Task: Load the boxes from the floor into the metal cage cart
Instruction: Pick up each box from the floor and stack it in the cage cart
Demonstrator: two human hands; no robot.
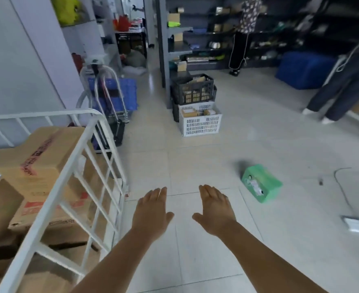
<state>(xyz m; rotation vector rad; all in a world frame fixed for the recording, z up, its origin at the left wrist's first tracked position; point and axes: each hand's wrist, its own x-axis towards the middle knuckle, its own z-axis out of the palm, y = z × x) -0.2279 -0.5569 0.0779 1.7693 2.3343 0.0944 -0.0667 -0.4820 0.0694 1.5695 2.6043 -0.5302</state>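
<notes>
Two crates (197, 108) stand beyond green box (261, 182).

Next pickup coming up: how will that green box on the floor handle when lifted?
The green box looks small and crisp-edged, so probably stiff and light. Its glossy faces may be a bit slippery. It lies flat on the floor, unlikely to roll or tip. Both hands are empty.

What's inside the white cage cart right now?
The cage cart holds stacked brown cardboard boxes, some with red tape. Lower layers and the cart floor are hidden.
</notes>
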